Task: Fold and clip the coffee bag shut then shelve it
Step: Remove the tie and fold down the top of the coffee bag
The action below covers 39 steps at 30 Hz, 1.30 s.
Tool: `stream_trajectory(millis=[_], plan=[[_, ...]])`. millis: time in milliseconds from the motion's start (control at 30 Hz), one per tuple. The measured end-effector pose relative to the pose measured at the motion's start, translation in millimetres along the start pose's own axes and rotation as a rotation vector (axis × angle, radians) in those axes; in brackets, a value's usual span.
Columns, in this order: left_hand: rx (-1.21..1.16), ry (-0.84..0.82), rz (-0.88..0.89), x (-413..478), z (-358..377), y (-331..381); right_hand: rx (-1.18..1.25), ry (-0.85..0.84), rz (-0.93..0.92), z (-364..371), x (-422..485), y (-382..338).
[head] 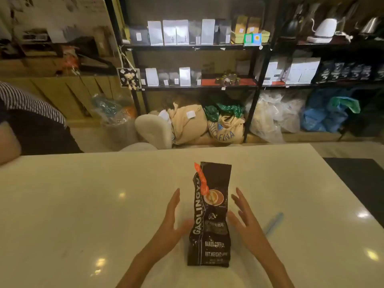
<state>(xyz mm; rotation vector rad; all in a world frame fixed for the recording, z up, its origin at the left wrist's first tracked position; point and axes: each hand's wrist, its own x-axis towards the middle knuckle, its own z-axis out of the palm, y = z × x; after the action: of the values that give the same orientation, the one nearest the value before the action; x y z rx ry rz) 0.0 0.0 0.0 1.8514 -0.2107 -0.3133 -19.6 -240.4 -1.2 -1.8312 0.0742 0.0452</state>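
Note:
A dark coffee bag (209, 229) with white lettering lies flat on the white table (83, 204), its open top pointing away from me. An orange clip (201, 178) rests across the bag's upper left part. My left hand (172, 223) hovers just left of the bag with fingers spread. My right hand (245, 219) is just right of the bag, fingers apart, holding nothing. A blue clip-like object (273, 223), blurred, lies on the table to the right of my right hand.
Black metal shelves (199, 46) across the room hold rows of white, dark and yellow coffee bags, with kettles at the upper right. Sacks and plastic bags (224, 125) sit on the floor under them. Another person in a striped sleeve (27, 104) stands at the far left.

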Motion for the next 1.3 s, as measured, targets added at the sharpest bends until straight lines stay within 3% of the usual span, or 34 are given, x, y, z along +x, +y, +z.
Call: stream_trajectory(millis=[100,167,333,433,567,700,767,867,933,1000,1067,1167,1300], plan=[[-0.192,-0.092,-0.084,-8,16,-11,0.275,-0.071,0.135,22,-11,14],[-0.297,-0.149,-0.131,-12,28,-18,0.302,-0.067,0.162,38,-19,17],[-0.325,-0.044,-0.207,2,39,-11,0.313,0.032,0.178,52,-17,15],[-0.349,-0.09,-0.229,11,38,0,0.371,0.06,0.207,49,-11,14],[-0.14,-0.054,-0.191,14,44,17,0.459,0.09,0.185,43,-4,10],[-0.054,-0.015,0.005,16,49,29,0.438,-0.008,0.134,31,6,7],[-0.015,0.023,0.073,16,46,34,0.405,-0.041,0.03,16,14,2],[0.216,0.107,0.095,13,43,36,0.43,0.077,-0.159,-21,30,-25],[0.24,0.088,0.142,12,44,34,0.241,0.105,-0.335,-41,36,-59],[0.148,0.068,0.164,14,45,34,-0.127,0.044,-0.477,-47,43,-89],[0.107,0.078,0.167,17,44,34,-0.387,-0.008,-0.519,-45,50,-109],[0.328,0.074,0.115,15,40,31,-0.468,-0.024,-0.542,-40,57,-122],[0.563,0.136,0.179,3,42,40,-0.428,-0.106,-0.539,-40,70,-131]])
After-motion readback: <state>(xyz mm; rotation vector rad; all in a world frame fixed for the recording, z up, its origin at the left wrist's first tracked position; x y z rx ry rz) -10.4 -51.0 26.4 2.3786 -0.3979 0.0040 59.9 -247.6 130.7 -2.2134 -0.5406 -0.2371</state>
